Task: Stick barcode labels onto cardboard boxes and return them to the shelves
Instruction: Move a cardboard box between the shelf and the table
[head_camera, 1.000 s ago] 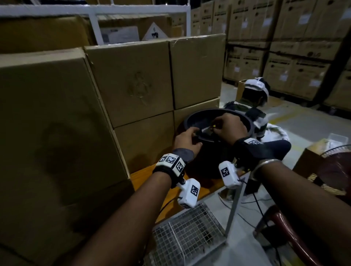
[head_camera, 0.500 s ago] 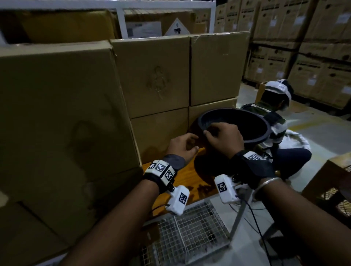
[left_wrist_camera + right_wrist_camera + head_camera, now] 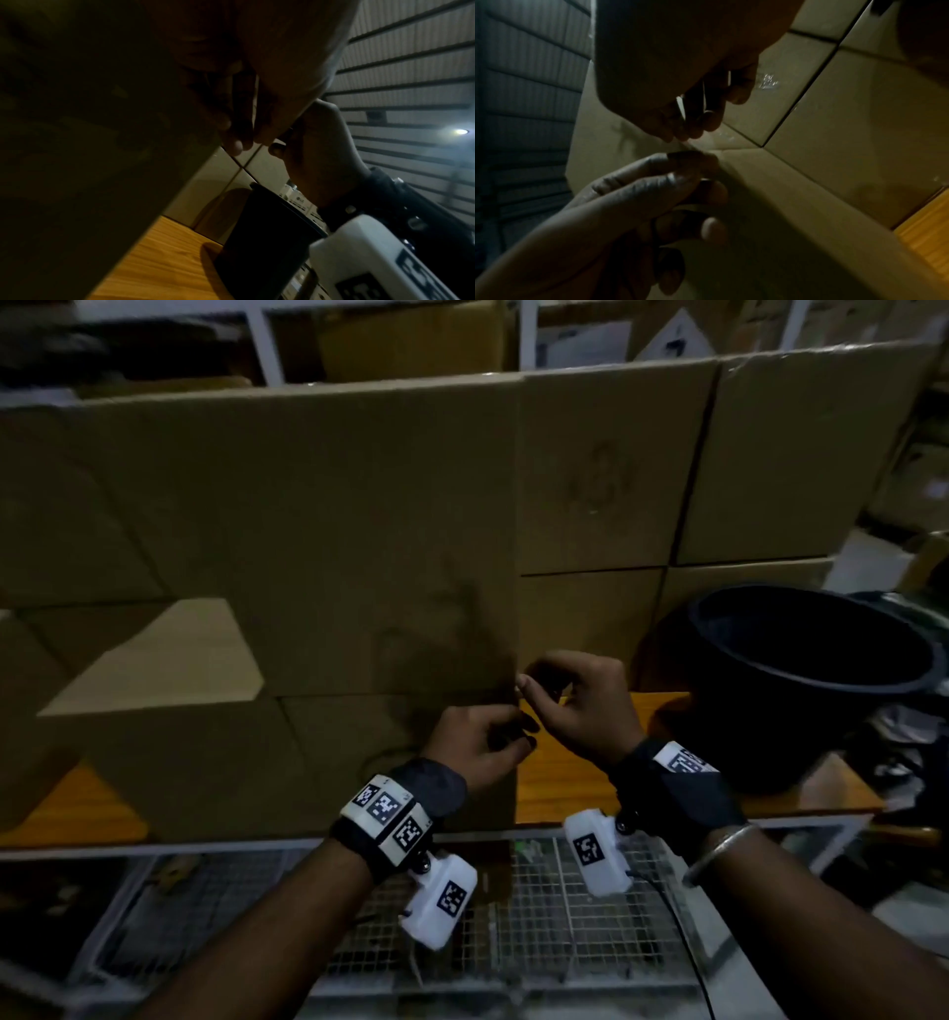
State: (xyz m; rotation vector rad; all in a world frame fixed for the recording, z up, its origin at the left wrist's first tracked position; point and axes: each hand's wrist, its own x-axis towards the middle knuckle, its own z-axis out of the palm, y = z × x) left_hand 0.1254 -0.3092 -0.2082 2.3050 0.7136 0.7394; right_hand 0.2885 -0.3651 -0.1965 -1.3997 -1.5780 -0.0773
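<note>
Plain brown cardboard boxes (image 3: 308,546) stand stacked on the shelf and fill the head view. Both hands meet in front of the big box's right edge. My left hand (image 3: 524,731) and my right hand (image 3: 529,685) each have thumb and fingers pinched together, tips almost touching. In the right wrist view a thin pale label strip (image 3: 685,145) runs between the right fingertips (image 3: 680,134) above and the left fingertips (image 3: 693,160) below. The strip is too small and dim to read. The left wrist view shows a pale sliver (image 3: 255,97) among the left hand's fingers.
A black round tub (image 3: 801,670) stands on the orange wooden shelf board (image 3: 565,788) just right of the hands. A wire mesh basket (image 3: 513,916) sits below the shelf edge. White shelf uprights (image 3: 262,341) and more boxes rise behind.
Both hands have left the black tub's rim and moved left to the big box's edge. The view has swung left; the seated person is out of sight.
</note>
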